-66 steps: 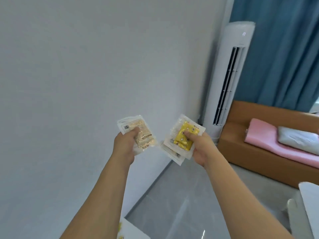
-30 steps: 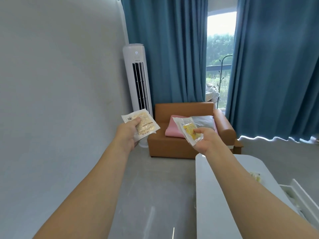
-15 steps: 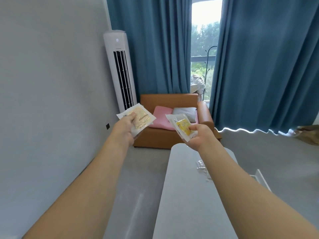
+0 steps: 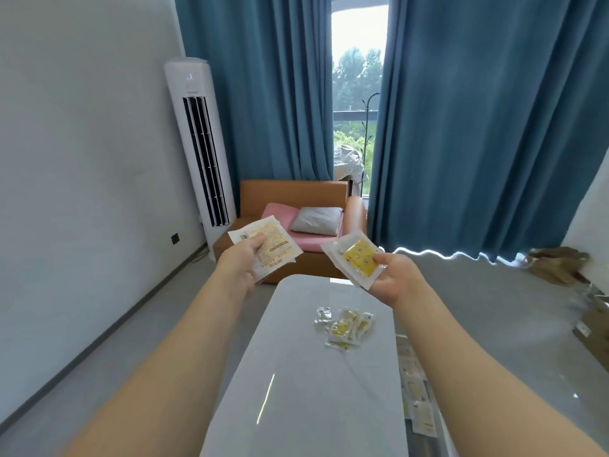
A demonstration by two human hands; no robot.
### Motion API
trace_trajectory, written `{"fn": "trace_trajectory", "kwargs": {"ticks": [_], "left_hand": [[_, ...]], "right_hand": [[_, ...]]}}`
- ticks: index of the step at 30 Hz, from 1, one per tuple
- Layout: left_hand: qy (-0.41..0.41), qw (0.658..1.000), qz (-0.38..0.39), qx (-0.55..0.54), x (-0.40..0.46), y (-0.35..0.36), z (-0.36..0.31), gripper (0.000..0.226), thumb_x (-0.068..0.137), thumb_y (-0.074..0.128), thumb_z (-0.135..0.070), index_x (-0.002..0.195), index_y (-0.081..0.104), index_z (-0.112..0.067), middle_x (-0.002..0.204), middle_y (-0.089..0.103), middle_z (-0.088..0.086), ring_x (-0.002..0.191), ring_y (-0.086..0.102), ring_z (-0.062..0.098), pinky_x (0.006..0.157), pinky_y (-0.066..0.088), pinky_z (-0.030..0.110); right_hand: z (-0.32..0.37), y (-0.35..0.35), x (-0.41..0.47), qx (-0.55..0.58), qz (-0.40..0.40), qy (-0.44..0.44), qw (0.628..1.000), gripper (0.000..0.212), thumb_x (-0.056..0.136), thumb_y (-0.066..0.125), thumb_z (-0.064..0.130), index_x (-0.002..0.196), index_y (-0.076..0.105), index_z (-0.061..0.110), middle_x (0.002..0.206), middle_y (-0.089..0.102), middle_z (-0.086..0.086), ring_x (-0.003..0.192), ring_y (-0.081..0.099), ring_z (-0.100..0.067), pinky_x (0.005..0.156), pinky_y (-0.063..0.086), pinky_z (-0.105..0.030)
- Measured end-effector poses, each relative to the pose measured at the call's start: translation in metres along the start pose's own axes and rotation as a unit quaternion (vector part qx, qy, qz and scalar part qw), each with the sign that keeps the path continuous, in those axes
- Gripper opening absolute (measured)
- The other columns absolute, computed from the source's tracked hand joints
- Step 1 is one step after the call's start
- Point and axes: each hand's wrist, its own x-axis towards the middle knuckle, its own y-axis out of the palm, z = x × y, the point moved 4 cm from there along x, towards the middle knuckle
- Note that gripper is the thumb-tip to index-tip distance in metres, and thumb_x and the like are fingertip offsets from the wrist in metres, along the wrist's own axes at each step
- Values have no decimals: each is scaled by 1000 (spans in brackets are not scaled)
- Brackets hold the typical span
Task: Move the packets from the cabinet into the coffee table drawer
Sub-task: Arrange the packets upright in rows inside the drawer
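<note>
Gripping a tan packet [image 4: 270, 247] in our left hand [image 4: 242, 263] and a yellow packet [image 4: 357, 258] in our right hand [image 4: 393, 280], we now stand nearer the counter [image 4: 296, 374], where a pile of packets [image 4: 344, 328] has come into view.

– What is found in the way on the coffee table [image 4: 290, 390]?
– Only a small heap of packets [image 4: 344, 328] near its far right; the near tabletop is left bare.

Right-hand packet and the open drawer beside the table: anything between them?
Head view: the yellow packet in the right hand is above the coffee table; loose packets lie on the tabletop short of the drawer.
</note>
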Motion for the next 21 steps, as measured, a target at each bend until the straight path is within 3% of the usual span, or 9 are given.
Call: {"fn": "trace_trajectory", "kwargs": {"ticks": [4, 8, 11, 14, 18, 21], "left_hand": [[-40, 999, 7, -4, 10, 53, 46, 30, 102, 51, -16, 129, 55, -5, 121, 65, 11, 105, 64, 25, 41, 56, 32], [-83, 996, -4, 28, 7, 107, 111, 9, 99, 57, -18, 96, 61, -11, 84, 73, 8, 79, 70, 18, 41, 53, 23], [-104, 994, 21, 41, 5, 162, 156, 13, 99, 57, -14, 88, 60, -10, 65, 73, 7, 69, 74, 20, 36, 52, 28], [-101, 994, 23, 38, 20, 214, 190, 11, 99, 57, -14, 101, 64, -6, 86, 74, 11, 88, 72, 29, 39, 55, 36], [-110, 992, 9, 65, 38, 269, 233, 14, 98, 59, -16, 106, 66, -7, 84, 76, 13, 74, 74, 29, 54, 60, 44], [-93, 990, -10, 110, 54, 284, 255, 21, 93, 66, -15, 113, 66, -7, 93, 77, 13, 80, 76, 30, 61, 61, 48]], "right_hand": [[48, -54, -4, -15, -92, -19, 995, 26, 95, 45, 5, 120, 50, 4, 112, 63, -21, 95, 65, -40, 59, 55, -50], [91, -103, -5, -23, -124, -7, 992, 22, 96, 49, 15, 108, 60, 0, 87, 72, -22, 70, 72, -36, 45, 56, -42], [132, -135, 4, -10, -94, -4, 996, 25, 96, 59, 25, 99, 67, 1, 76, 74, -18, 60, 72, -31, 44, 56, -40], [182, -172, 17, -38, -88, 5, 995, 26, 94, 61, 26, 98, 66, 1, 74, 73, -18, 58, 72, -32, 41, 54, -39], [248, -227, 37, -93, -119, 32, 988, 28, 94, 62, 29, 112, 66, 7, 95, 74, -14, 76, 73, -29, 51, 56, -37], [277, -253, 57, -120, -147, 48, 981, 29, 96, 58, 27, 120, 62, 10, 98, 70, -13, 82, 68, -29, 57, 52, -43]]}}
